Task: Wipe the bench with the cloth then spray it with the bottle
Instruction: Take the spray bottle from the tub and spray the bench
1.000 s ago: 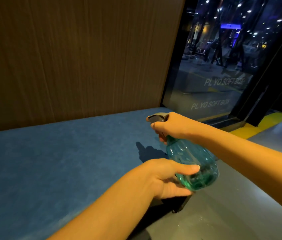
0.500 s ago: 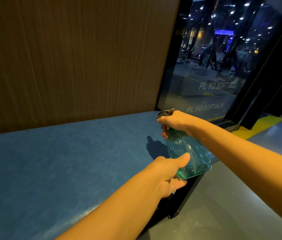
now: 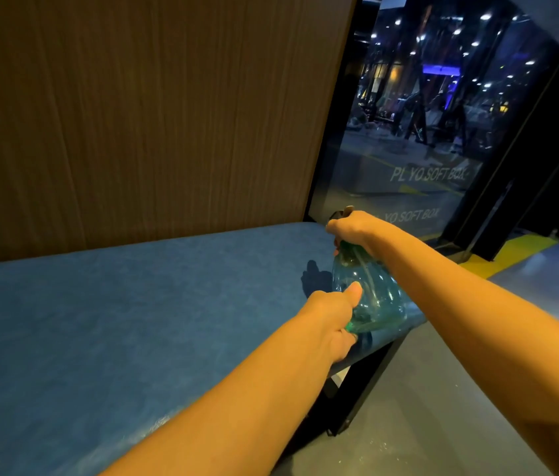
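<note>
We record a wood-grain wall panel (image 3: 133,115) behind the blue bench (image 3: 116,321). A dark glass pane (image 3: 408,149) with lettering stands at far right, above grey floor (image 3: 443,389) with a yellow stripe (image 3: 508,249). The green bottle (image 3: 377,297) is at the bench's far right end. The right hand (image 3: 353,230) grasps its spray head. The left hand (image 3: 329,317) cups its lower body, thumb on the side. The left forearm covers part of the near bench edge. The nozzle is mostly hidden, and we cannot tell whether the base touches the bench. A second ago the bottle hung over the floor; it now sits over the bench end.
</note>
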Demonstrator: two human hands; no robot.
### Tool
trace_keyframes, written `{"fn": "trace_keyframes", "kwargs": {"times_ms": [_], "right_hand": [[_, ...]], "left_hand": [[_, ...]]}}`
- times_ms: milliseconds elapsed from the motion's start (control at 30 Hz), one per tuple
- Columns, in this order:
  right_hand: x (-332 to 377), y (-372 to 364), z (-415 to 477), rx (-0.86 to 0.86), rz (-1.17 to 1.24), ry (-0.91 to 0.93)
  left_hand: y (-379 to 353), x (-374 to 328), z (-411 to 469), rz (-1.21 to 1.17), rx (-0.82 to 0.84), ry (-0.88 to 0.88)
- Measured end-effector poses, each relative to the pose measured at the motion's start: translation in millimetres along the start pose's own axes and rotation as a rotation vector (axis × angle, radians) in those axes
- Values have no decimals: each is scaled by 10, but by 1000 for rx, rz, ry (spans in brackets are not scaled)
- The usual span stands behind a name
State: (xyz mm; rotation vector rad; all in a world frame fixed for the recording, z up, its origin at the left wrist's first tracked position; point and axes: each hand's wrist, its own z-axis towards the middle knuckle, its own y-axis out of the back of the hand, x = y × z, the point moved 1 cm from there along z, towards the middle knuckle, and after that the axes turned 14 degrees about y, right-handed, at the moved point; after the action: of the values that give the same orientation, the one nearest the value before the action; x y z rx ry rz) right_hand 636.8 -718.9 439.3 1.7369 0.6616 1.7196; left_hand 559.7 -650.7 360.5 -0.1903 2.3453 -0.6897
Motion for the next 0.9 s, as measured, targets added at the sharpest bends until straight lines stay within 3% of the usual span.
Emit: {"fn": "trace_keyframes", "kwargs": {"times_ms": [333, 767, 900], "right_hand": [[-291, 6, -25, -71, 87, -18], [-414, -2, -464, 8, 178, 4], [-500, 21, -536, -49, 303, 4]], "left_hand": [[63, 114, 36, 133, 12, -6], [60, 449, -80, 346, 9, 75], [65, 508, -80, 392, 4, 82]]}}
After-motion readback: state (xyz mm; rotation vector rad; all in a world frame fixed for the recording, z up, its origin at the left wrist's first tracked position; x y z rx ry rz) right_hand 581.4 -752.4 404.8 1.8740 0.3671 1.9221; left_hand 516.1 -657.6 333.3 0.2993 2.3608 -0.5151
